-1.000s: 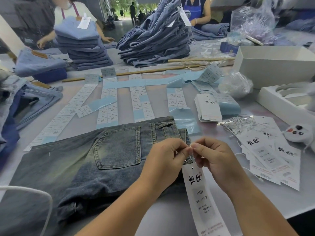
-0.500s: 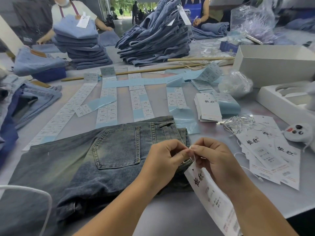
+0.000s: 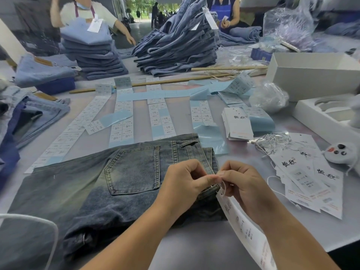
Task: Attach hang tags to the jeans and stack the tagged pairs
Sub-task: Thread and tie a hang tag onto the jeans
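Jeans (image 3: 120,184) of dark, faded denim lie folded on the grey counter (image 3: 204,248), back pocket up, waistband toward the right where the work is going on. Over that waistband the left hand (image 3: 183,184) has its fingers curled, thumb and forefinger pinching something small at the belt loop – most likely the end of the thin white string (image 3: 224,189), though the pinch itself hides it. Just beside it, fingertips almost touching, the right hand (image 3: 247,189) is curled too and pinches the same string where it loops down to the long white paper hang tag (image 3: 243,228).

What has changed over the last second is the tag: it hung nearly straight down from the fingers with its printed face to the camera, and now it has swung out to the lower right, lying slantwise under the right wrist with its top edge drawn close to the waistband. Both hands have barely shifted. My reading is that the string is being pulled through or snugged up, so this pair is close to tagged but not yet released for stacking.

Further right, loose white hang tags (image 3: 309,178) are fanned out on the counter beside a tangle of white strings (image 3: 272,143) – supply for the next pairs
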Motion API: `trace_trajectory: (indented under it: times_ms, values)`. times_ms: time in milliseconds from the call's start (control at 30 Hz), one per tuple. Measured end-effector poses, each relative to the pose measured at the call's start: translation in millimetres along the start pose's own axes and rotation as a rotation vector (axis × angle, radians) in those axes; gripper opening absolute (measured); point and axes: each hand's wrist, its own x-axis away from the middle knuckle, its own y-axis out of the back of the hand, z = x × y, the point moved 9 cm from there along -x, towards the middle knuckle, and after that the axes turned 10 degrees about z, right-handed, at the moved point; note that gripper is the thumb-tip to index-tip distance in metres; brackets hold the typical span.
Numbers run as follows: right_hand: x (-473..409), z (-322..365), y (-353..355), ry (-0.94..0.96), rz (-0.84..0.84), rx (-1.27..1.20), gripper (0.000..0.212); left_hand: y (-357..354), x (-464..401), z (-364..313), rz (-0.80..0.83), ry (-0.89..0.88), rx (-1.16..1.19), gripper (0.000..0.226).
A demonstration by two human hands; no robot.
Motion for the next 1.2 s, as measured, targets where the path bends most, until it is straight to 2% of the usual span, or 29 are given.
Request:
trace_trajectory:
  times_ms: [300, 500, 767, 933, 1033, 1100, 1200]
  values:
    - [-2, 2, -1, -0.016, 0.055, 0.03, 0.015, 3, -3, -3, -0.009, -0.021, 0.03, 0.049]
    - [-4, 2, -3, -0.002, 0.047, 0.068, 0.015, 5, -2, -2, 0.007, -0.011, 0.044, 0.04]
    - [-4, 3, -5, -0.008, 0.049, 0.088, 0.018, 7, -2, -1, 0.022, 0.009, 0.048, 0.044]
    - [-3, 2, -1, -0.003, -0.02, 0.105, 0.034, 2, -2, 2, 0.094, 0.024, 0.04, 0.027]
    - [-2, -1, 1, -0.02, -0.068, 0.088, 0.038, -5, -1, -3, 0.168, -0.009, -0.016, 0.012]
    - [-2, -2, 2, -0.028, -0.085, 0.053, 0.04, -6, -1, -6, 0.181, -0.024, -0.051, 0.011]
    - [-5, -3, -1, -0.042, -0.074, 0.032, 0.025, -5, 0, -6, 0.185, -0.026, -0.079, 0.011]
